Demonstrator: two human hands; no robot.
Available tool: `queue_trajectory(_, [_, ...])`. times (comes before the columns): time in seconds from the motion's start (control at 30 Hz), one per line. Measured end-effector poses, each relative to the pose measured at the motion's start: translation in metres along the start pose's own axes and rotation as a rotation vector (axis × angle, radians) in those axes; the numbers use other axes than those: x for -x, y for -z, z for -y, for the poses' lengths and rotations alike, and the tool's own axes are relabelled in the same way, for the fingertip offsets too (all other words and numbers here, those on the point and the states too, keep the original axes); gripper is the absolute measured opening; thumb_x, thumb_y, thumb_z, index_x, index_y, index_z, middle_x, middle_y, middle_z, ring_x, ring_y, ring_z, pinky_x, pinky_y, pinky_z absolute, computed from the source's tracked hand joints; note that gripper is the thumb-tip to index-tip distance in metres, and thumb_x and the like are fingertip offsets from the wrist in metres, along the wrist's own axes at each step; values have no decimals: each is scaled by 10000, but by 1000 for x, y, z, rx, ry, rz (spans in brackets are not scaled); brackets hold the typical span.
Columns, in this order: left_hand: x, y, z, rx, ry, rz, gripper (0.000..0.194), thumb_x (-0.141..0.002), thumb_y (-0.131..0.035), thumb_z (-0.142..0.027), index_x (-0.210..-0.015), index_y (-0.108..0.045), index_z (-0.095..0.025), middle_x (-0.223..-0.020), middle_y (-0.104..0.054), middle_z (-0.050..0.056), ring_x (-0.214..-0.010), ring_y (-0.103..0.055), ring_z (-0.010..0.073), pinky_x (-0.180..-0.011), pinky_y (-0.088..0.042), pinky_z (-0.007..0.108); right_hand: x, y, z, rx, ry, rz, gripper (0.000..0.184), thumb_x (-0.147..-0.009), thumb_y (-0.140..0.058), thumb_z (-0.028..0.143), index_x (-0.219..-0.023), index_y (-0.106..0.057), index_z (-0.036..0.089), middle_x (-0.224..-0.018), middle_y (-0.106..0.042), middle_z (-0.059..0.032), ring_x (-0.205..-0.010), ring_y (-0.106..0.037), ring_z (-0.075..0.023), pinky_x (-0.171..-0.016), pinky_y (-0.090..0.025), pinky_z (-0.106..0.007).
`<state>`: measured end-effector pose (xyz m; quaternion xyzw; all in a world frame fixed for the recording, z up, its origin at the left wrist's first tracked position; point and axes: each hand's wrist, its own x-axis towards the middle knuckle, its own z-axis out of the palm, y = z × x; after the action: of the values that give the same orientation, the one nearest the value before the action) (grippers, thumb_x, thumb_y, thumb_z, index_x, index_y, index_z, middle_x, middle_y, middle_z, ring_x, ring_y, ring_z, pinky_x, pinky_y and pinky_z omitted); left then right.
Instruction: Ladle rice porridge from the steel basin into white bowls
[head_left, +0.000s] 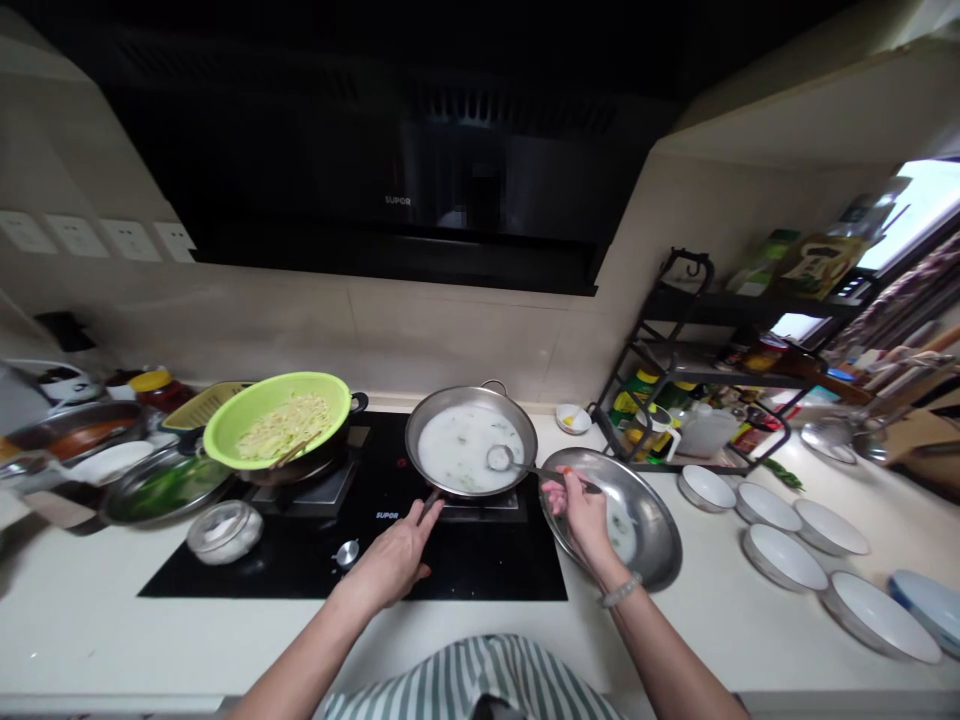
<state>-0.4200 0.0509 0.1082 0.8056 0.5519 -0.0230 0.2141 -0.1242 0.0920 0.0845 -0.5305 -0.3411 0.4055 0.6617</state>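
Note:
A wide steel pan (414,447) of milky white liquid with green bits sits on the right burner. My left hand (397,552) is at the front of this pan, its fingers closed around the short dark handle. In my right hand (581,510) is a ladle (501,458), its bowl at the liquid's surface on the pan's right side. The ladle's handle crosses the pan rim towards me. Below my right hand and partly hidden by it is a steel bowl (660,540) with some of the same whitish liquid inside.
On the left burner, a green basin (217,435) of pale strips rests on a dark pot. A glass jar (225,532) stands at the hob's left front corner. Several white bowls (784,558) are on the right counter, before a black rack (675,340). The range hood (375,150) hangs overhead.

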Motion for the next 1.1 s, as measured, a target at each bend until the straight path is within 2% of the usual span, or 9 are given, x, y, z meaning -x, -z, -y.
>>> queue_trajectory(0.3, [0, -2, 2, -32, -5, -5, 913, -754, -636, -125, -1556, -198, -145, -1579, -244, 266, -1413, -368, 329, -1120, -349, 413, 5, 3, 4, -80, -39, -27, 422, -671, -739, 580, -811, -626, 199, -580, -692, -78, -448, -586, -178, -358, -420, -260])
queue_trajectory(0.47, [1, 0, 1, 11, -29, -26, 889, -750, -621, -120, -1547, -227, -118, -1571, -253, 279, -1426, -343, 330, -1116, -346, 404, 7, 8, 6, -71, -42, -28, 422, -691, -722, 589, -819, -626, 198, -583, -692, -82, -455, -597, -187, -368, -421, -268])
queue_trajectory(0.63, [1, 1, 0, 26, -12, -22, 908, -737, -630, -120, -1550, -227, -141, -1580, -247, 264, -1398, -391, 348, -1105, -360, 418, 11, 20, 14, -29, -32, -37, 427, -729, -682, 590, -854, -639, 183, -633, -714, -108, -487, -629, -222, -384, -443, -298])
queue_trajectory(0.77, [2, 1, 0, 17, -38, -28, 890, -749, -617, -101, -1546, -221, -97, -1566, -251, 295, -1423, -349, 339, -1119, -341, 401, 16, 40, 27, -81, -41, -126, 451, -690, -724, 571, -854, -659, 157, -605, -701, -97, -472, -611, -205, -376, -438, -281])
queue_trajectory(0.93, [3, 6, -3, 18, -32, -10, 886, -756, -615, -109, -1547, -216, -101, -1569, -246, 294, -1420, -356, 338, -1118, -344, 403, 22, 79, 36, -98, -8, -262, 497, -625, -776, 549, -870, -649, 135, -610, -700, -75, -447, -575, -160, -375, -422, -246])
queue_trajectory(1.1, [2, 7, -1, 32, -44, 20, 889, -771, -608, -156, -1556, -193, -116, -1578, -250, 276, -1447, -302, 338, -1123, -336, 425, 40, 113, 26, 86, 59, -372, 576, -616, -759, 608, -908, -645, 125, -632, -709, -85, -460, -568, -167, -393, -441, -267])
